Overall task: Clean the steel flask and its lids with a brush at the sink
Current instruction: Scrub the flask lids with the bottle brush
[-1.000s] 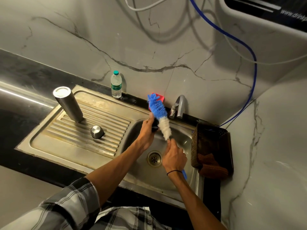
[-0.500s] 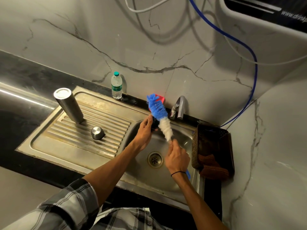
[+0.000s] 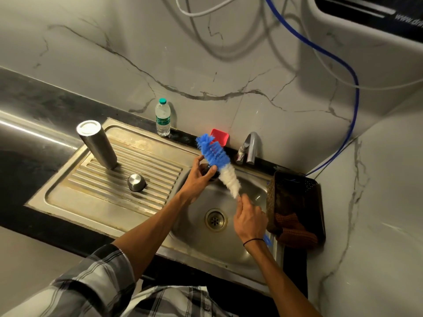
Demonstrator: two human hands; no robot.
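The steel flask stands upside down on the ribbed drainboard at the left. A round steel lid lies on the ribs in front of it. Over the left edge of the sink bowl, my left hand grips a small dark lid, mostly hidden by the fingers. My right hand holds the handle of a bottle brush with blue and white bristles. The bristles lie across the dark lid, tip pointing up and left.
A tap rises behind the bowl, with a red dish beside it. A small plastic water bottle stands at the wall. A dark basket with a brown cloth sits right of the sink. Blue and white hoses hang above.
My right hand has drawn back towards me, sliding the brush down across the lid. My left hand stays at the bowl's edge with the lid.
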